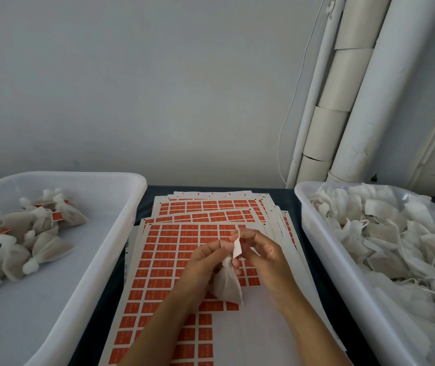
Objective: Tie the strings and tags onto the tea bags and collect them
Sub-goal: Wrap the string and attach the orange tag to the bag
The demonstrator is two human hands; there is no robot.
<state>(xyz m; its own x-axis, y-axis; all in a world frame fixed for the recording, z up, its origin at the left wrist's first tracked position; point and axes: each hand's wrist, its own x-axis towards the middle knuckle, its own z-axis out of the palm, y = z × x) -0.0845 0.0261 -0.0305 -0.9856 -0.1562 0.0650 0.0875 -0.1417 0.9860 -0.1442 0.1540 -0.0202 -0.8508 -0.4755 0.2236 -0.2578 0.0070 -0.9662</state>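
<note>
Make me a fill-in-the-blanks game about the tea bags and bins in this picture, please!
1. The finished tea bags with orange tags lie in the white plastic bin on the person's ____ side.
2. The left hand and right hand together hold one small white ____ over the table.
3. The sticker sheets under the hands are printed with rows of ____ rectangles.

Missing words: left; tea bag; orange

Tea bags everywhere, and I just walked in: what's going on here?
A person is tagging tea bags by hand. The left hand holds a tea bag by its neck while the right hand pinches a white tag above it. Orange label sheets lie below. Finished bags fill the left bin; untagged ones wait in the right bin.
</note>
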